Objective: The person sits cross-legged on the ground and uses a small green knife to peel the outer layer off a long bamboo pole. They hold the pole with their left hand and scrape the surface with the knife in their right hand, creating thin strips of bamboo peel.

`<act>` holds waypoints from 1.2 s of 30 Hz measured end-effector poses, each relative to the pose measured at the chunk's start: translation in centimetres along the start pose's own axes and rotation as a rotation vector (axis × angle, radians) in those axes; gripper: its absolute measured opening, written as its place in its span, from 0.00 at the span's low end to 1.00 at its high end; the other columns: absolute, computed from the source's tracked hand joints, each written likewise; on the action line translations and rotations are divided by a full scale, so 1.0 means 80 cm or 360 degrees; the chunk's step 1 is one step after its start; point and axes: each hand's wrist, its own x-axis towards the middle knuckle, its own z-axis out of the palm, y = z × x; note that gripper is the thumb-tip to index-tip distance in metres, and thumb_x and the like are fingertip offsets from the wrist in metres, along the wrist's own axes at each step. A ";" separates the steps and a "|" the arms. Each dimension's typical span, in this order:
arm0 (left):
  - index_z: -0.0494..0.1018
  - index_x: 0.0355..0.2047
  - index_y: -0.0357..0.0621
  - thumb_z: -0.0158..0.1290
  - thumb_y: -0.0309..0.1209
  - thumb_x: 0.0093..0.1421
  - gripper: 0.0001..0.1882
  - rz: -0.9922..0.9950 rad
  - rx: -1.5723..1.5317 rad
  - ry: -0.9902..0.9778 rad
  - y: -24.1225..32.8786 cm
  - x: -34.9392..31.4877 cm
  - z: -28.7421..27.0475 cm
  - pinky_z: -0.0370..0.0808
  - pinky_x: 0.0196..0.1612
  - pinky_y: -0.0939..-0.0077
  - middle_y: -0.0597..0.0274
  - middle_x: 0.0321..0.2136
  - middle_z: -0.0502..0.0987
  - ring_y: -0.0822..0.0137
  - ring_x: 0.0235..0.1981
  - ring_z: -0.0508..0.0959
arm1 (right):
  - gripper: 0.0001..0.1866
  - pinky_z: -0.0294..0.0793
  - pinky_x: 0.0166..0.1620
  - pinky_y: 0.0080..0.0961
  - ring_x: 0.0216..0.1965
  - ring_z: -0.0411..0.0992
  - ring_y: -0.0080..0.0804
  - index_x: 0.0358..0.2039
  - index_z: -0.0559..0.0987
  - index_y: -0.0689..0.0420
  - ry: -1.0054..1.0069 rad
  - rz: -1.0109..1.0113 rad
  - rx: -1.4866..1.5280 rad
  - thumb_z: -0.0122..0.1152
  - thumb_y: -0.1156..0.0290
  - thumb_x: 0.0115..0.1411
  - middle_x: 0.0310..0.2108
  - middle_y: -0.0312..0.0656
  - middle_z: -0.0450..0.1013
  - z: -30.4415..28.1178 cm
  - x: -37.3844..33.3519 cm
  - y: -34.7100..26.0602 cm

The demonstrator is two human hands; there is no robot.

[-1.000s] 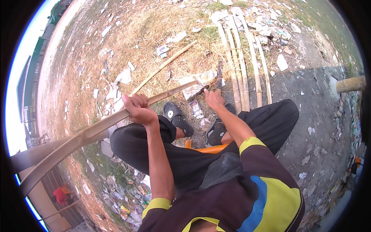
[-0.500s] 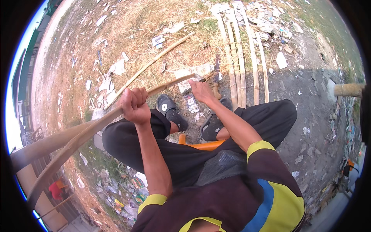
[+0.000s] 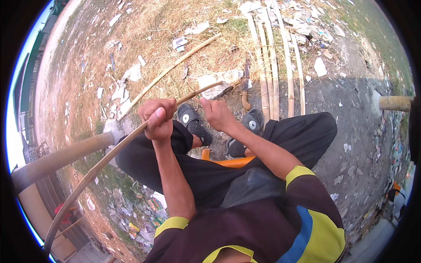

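I watched the long tan bamboo strip (image 3: pixel 112 156), bowed from eight o'clock to twelve, roll edge-on in the gripping left hand (image 3: pixel 158 118), baring its narrow side, as the curled, closed right hand (image 3: pixel 218 116), contents unclear, slid toward nine

Left hand (image 3: pixel 158 119): clenched in a fist, fingers (image 3: pixel 150 106) wrapped over, thumb (image 3: pixel 157 117) showing on the near side. Left forearm (image 3: pixel 174 184) rises almost straight from the lower part of the view, its wrist (image 3: pixel 161 143) nearly in line. Right hand (image 3: pixel 218 115): fingers curled inward, back of the hand largely uppermost; inside of the grip hidden. Right forearm (image 3: pixel 263 144) slants forward and leftward. Hands near each other, about level, not touching. Left knee (image 3: pixel 131 147) and right knee (image 3: pixel 322 127) bent and spread wide; left foot (image 3: pixel 196 126) and right foot (image 3: pixel 246 131) between them.
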 end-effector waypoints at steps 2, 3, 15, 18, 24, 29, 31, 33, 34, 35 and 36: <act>0.47 0.08 0.43 0.46 0.31 0.50 0.22 -0.0004 -0.0025 -0.0007 0.000 0.002 -0.002 0.44 0.16 0.73 0.66 0.05 0.49 0.73 0.09 0.46 | 0.27 0.66 0.35 0.52 0.28 0.70 0.64 0.23 0.73 0.66 0.0008 0.0055 -0.0070 0.35 0.57 0.68 0.21 0.62 0.70 0.010 0.004 0.021; 0.47 0.08 0.42 0.46 0.31 0.50 0.22 -0.0003 -0.0030 0.0001 -0.001 0.001 -0.005 0.44 0.16 0.73 0.66 0.05 0.49 0.73 0.09 0.46 | 0.28 0.66 0.35 0.52 0.28 0.70 0.64 0.23 0.73 0.66 -0.0014 0.0096 -0.0068 0.35 0.57 0.68 0.21 0.62 0.70 0.005 0.006 0.015; 0.47 0.08 0.43 0.46 0.30 0.50 0.22 0.0008 0.0057 -0.0012 -0.001 0.003 0.012 0.44 0.16 0.73 0.66 0.05 0.49 0.72 0.08 0.46 | 0.30 0.69 0.38 0.52 0.30 0.72 0.64 0.22 0.76 0.67 -0.0009 0.0071 0.0078 0.37 0.55 0.67 0.22 0.66 0.70 -0.014 -0.007 -0.025; 0.47 0.08 0.43 0.46 0.29 0.50 0.21 0.0031 0.0007 0.0085 -0.003 0.001 0.008 0.45 0.16 0.73 0.67 0.06 0.49 0.73 0.09 0.45 | 0.29 0.68 0.34 0.50 0.26 0.71 0.62 0.21 0.74 0.68 0.0018 0.0078 0.0002 0.36 0.56 0.67 0.20 0.62 0.70 -0.006 -0.007 -0.019; 0.46 0.08 0.46 0.42 0.25 0.51 0.20 0.0107 0.0018 0.0436 -0.011 -0.006 0.011 0.47 0.15 0.75 0.71 0.07 0.47 0.77 0.09 0.46 | 0.29 0.67 0.35 0.52 0.27 0.71 0.63 0.20 0.74 0.68 -0.0021 0.0102 0.0038 0.36 0.58 0.67 0.20 0.63 0.70 -0.005 -0.015 -0.036; 0.46 0.08 0.46 0.43 0.26 0.51 0.20 0.0094 0.0013 0.0439 -0.011 -0.003 0.013 0.46 0.15 0.75 0.70 0.07 0.47 0.77 0.09 0.45 | 0.31 0.70 0.41 0.50 0.30 0.71 0.65 0.23 0.77 0.66 -0.0098 0.0203 -0.0094 0.34 0.55 0.68 0.23 0.65 0.71 -0.005 -0.006 0.001; 0.46 0.08 0.46 0.43 0.26 0.51 0.20 0.0073 0.0019 0.0417 -0.010 -0.003 0.014 0.46 0.15 0.75 0.70 0.07 0.47 0.77 0.09 0.45 | 0.30 0.69 0.39 0.50 0.29 0.71 0.64 0.22 0.76 0.66 -0.0060 0.0173 -0.0067 0.35 0.55 0.68 0.22 0.64 0.71 -0.006 -0.007 -0.006; 0.46 0.08 0.46 0.43 0.26 0.51 0.20 0.0069 0.0027 0.0383 -0.009 -0.003 0.015 0.45 0.15 0.75 0.70 0.07 0.47 0.77 0.09 0.45 | 0.29 0.67 0.34 0.49 0.28 0.70 0.63 0.20 0.73 0.68 0.0065 0.0089 0.0022 0.37 0.57 0.67 0.20 0.64 0.69 -0.003 -0.016 -0.019; 0.46 0.08 0.46 0.43 0.26 0.51 0.20 0.0070 0.0023 0.0403 -0.010 -0.005 0.014 0.45 0.16 0.75 0.70 0.07 0.47 0.77 0.09 0.45 | 0.29 0.68 0.36 0.50 0.28 0.71 0.63 0.22 0.75 0.66 0.0002 0.0136 -0.0028 0.37 0.56 0.67 0.21 0.64 0.70 -0.005 -0.015 -0.016; 0.46 0.08 0.46 0.43 0.26 0.51 0.20 0.0070 0.0019 0.0422 -0.011 -0.009 0.010 0.45 0.16 0.75 0.70 0.07 0.47 0.76 0.09 0.45 | 0.29 0.69 0.38 0.50 0.29 0.71 0.64 0.24 0.77 0.65 -0.0061 0.0184 -0.0078 0.36 0.55 0.67 0.22 0.63 0.71 -0.008 -0.013 -0.010; 0.46 0.08 0.46 0.43 0.26 0.51 0.20 0.0072 0.0014 0.0431 -0.011 -0.009 0.007 0.45 0.16 0.75 0.70 0.07 0.47 0.76 0.09 0.46 | 0.29 0.71 0.40 0.50 0.29 0.72 0.64 0.25 0.79 0.64 -0.0115 0.0230 -0.0125 0.36 0.55 0.67 0.23 0.63 0.72 -0.010 -0.010 -0.008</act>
